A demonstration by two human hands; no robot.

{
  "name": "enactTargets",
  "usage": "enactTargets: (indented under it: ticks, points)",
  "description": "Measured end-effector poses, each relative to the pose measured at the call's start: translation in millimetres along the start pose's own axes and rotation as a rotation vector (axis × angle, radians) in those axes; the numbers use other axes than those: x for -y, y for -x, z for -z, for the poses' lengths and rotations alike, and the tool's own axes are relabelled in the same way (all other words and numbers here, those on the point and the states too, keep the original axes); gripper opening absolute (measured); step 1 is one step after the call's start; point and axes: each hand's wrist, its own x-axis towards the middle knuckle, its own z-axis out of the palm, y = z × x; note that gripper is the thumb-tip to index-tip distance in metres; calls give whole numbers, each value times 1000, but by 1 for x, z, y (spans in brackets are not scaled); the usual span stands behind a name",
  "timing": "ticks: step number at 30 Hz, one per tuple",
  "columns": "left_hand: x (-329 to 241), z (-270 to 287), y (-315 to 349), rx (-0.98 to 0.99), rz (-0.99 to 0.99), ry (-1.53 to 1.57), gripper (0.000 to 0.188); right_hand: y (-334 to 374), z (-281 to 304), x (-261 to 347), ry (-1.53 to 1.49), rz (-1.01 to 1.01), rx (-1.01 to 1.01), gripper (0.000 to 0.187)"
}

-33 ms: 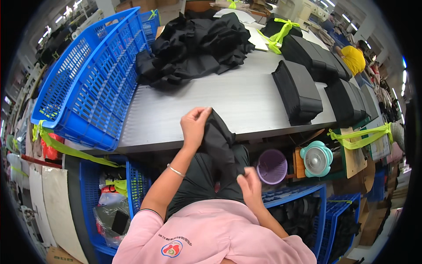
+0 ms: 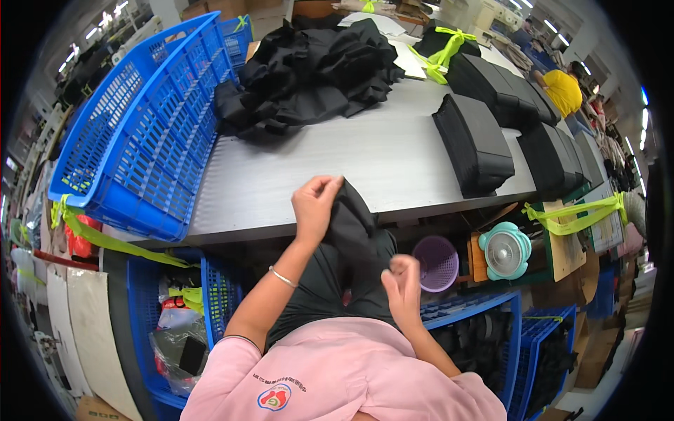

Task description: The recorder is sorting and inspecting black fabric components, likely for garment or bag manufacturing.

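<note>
So the left hand (image 2: pixel 314 208) pinches the black cloth (image 2: pixel 354 223) at its 12 o'clock corner, over the lap, by the counter's (image 2: pixel 281 172) 6 o'clock edge. Right hand (image 2: pixel 402 286)'s at the cloth's 4 o'clock, can't tell if gripping. I'd pinch lightly, avoid creases.

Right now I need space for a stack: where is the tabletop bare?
Bare tabletop stretches between the blue crate, black fabric heap and nearest black stack, the left hand at its front edge. Crowded: right end, packed with more black stacks.
</note>
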Motion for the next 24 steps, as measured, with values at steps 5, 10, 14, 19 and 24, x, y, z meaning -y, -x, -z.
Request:
enactTargets:
  ticks: [5, 10, 14, 19, 24]
  points:
    - [-28, -22, 72, 239, -328, -172, 10, -62, -27, 47, 441, 344, -241, 70]
    - [-42, -13, 82, 229, -342, -156, 6, -85, -12, 9, 33, -35, -183, 36]
    - [-16, 7, 53, 47, -308, -154, 6, -62, -17, 43, -930, -485, 227, 22]
    - [2, 14, 36, 30, 122, 257, 32, -69, -22, 44, -911, -551, 205, 26]
    - [4, 24, 54, 560, 862, 676, 27, -104, -18, 36, -582, -285, 161, 15]
